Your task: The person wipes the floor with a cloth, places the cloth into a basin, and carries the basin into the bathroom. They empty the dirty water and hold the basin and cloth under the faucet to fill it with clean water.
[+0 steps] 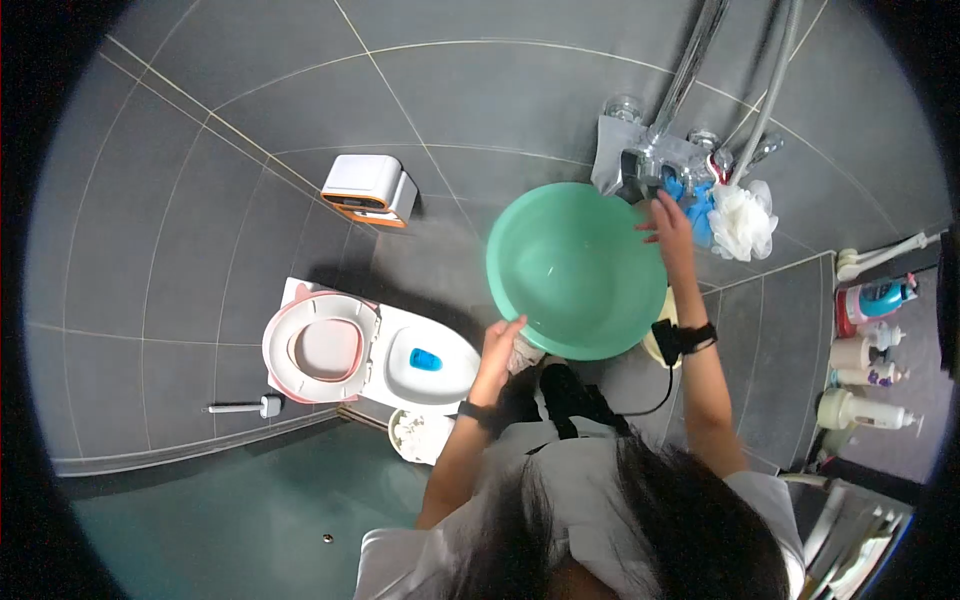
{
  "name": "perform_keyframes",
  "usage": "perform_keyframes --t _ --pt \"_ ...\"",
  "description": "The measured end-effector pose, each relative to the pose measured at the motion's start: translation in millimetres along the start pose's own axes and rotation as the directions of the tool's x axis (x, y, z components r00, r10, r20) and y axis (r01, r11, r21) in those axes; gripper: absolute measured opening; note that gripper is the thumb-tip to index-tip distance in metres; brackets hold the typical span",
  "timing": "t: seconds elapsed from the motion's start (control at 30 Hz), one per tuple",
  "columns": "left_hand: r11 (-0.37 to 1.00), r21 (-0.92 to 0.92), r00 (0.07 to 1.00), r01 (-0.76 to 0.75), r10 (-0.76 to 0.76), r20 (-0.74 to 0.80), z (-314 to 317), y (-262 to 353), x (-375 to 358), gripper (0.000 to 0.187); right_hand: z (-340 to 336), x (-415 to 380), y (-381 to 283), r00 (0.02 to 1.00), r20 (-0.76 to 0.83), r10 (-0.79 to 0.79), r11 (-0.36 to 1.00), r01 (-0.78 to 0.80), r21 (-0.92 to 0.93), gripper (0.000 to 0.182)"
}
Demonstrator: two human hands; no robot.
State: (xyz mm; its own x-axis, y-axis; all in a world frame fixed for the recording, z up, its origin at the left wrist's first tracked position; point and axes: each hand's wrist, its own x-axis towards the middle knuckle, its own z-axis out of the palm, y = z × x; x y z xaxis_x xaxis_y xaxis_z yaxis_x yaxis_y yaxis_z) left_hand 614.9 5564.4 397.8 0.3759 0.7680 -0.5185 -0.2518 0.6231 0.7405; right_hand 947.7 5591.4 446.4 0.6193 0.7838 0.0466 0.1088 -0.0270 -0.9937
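Observation:
A round green plastic basin (575,270) is in front of me, its inside facing up. My left hand (499,345) is closed at its near left rim, fingertips on the edge. My right hand (668,230) is over the far right rim with its fingers apart, just below the shower mixer tap (645,165). Whether its fingertips touch the tap or the rim is hard to make out. What supports the basin from below is hidden.
Left of me stands a white toilet (430,335) with a pink-and-white seat (320,348), beside a waste bin (415,437). A white bath puff (743,220) and blue gloves (700,215) hang by the tap. Several bottles (865,410) line the right shelf. A white-and-orange dispenser (368,190) is on the wall.

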Motion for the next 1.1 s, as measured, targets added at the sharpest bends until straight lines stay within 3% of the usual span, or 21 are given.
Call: perform_keyframes --t 0.13,0.23,0.3,0.43,0.53,0.63,0.73,1.1 --pt "0.999 0.042 1.000 -0.025 0.025 0.004 15 11 -6 0.028 8 3 -28 0.994 -0.071 -0.080 0.996 0.076 -0.052 0.034" --pt "1.000 0.011 1.000 -0.003 0.003 -0.001 17 18 -7 0.027 -15 2 -9 0.982 -0.182 0.045 0.883 -0.124 -0.453 0.035" --pt "0.999 0.022 0.999 -0.028 0.029 -0.019 15 19 -2 0.027 -19 0 23 0.967 -0.250 -0.051 0.889 -0.070 -0.452 0.038" --pt "1.000 0.014 0.999 0.029 -0.029 0.029 4 21 8 0.029 -17 -6 21 0.940 -0.289 -0.185 0.845 0.002 -0.534 0.040" --pt "1.000 0.012 0.999 -0.005 0.004 0.048 1 23 12 0.032 -11 -4 31 0.876 -0.303 -0.376 0.643 0.011 -0.766 0.038" --pt "0.999 0.044 0.999 0.000 -0.002 0.048 2 23 12 0.033 -14 7 42 0.909 -0.224 -0.353 0.750 0.131 -0.649 0.036" --pt "0.999 0.037 0.998 0.005 -0.007 0.065 8 28 7 0.034 -17 11 43 0.900 -0.201 -0.386 0.712 0.152 -0.686 0.035" --pt "0.998 0.048 0.996 0.038 -0.041 0.079 8 25 9 0.036 -26 -5 18 0.943 -0.159 -0.292 0.787 0.143 -0.600 0.037"
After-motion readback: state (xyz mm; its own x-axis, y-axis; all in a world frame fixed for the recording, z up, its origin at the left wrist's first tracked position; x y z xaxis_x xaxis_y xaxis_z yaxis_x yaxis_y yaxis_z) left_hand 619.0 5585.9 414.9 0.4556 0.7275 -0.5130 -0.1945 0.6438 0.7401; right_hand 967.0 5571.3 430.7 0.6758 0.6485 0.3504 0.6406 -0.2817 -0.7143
